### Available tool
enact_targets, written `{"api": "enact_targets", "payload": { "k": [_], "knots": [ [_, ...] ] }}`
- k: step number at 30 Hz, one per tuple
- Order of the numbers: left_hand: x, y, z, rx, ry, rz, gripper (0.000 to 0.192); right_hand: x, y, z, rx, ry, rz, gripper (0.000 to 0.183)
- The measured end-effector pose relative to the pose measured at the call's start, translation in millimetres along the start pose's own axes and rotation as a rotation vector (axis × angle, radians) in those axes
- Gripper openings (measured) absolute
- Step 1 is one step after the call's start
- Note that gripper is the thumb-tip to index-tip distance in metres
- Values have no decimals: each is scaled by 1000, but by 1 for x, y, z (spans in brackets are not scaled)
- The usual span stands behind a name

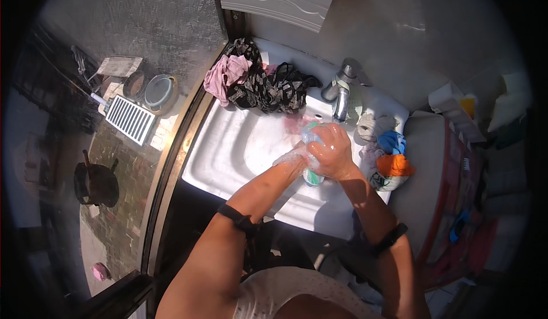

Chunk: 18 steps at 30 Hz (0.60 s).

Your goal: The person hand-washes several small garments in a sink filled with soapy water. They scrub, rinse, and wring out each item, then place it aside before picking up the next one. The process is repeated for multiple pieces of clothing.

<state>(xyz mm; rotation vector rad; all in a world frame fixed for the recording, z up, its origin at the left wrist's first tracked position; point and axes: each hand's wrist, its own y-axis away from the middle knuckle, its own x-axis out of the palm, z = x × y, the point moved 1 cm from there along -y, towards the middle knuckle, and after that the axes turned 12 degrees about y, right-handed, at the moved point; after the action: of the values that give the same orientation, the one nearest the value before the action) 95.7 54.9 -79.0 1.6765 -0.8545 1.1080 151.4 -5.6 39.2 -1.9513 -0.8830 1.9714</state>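
Over a white sink basin (205,160), my right hand (332,152) has its fingers curled tightly around a soapy bundled cloth (314,177) with pale blue, green and white parts. My left hand (299,158) meets it from the left and presses on the same cloth, foam covering its wrist; its fingers are mostly hidden by foam and the right hand. Both hands sit just in front of a chrome faucet (341,100). Pinkish suds (297,124) lie on the basin floor behind the cloth.
A black patterned garment (274,90) and a pink cloth (227,77) are heaped on the sink's back left corner. Along the right rim lie blue (391,142) and orange (394,165) cloths. A washing machine (421,156) seems to adjoin at right; a metal-framed doorway (171,147) borders the left.
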Motion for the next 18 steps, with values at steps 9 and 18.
{"api": "enact_targets", "payload": {
  "k": [9,18],
  "knots": [
    [-16,-17,16,286,-383,-374,35,84,69,-30,1497,-1371,-519,20],
    [-10,-10,-29,352,-104,-248,48,79,91,-35,1675,-1914,-3,46]
  ]
}}
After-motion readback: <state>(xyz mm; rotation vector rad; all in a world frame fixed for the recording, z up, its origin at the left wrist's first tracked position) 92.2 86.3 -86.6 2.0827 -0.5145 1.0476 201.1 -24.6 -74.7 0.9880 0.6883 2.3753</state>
